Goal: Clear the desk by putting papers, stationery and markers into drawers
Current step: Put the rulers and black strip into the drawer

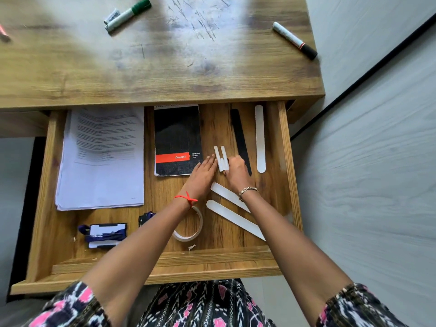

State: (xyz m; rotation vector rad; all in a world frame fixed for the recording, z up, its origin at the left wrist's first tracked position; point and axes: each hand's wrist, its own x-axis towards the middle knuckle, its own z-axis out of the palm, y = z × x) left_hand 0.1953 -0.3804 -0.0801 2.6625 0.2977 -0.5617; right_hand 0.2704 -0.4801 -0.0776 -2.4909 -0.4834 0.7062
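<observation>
Much here is partly hidden from us. Our left forearm covers part of a roll of tape (186,237), which lies nearer to us than the black spiral pad (175,138). Our right forearm crosses the near ends of two long white strips (232,217), which lie slantwise to the near right of the pad. The pad's far edge slips under the lip of the surface (165,74), as does the far edge of the sheaf of papers (101,161) just left of the pad. Far left of the pad, on the surface, a pinkish thing (3,34) is blurred and cut off; we cannot tell what it is.

The short white sticks (220,156) lie just right of the pad's near corner, inside the open drawer (286,161). Their long axis runs away from us toward the surface, leaning slightly left, with the far ends free. Our left hand (204,173) lies flat, its straight fingers (210,161) against their left side and overlapping the pad's corner. Our right hand (237,172) curls its fingers round their right side, one fingertip under their near end.

Right of the pad, a black strip (240,138) and a white strip (260,138) point away from us. Beyond the pad, a green-capped marker (128,14) lies slantwise on the surface. A black-capped marker (295,40) lies far to the pad's right.
</observation>
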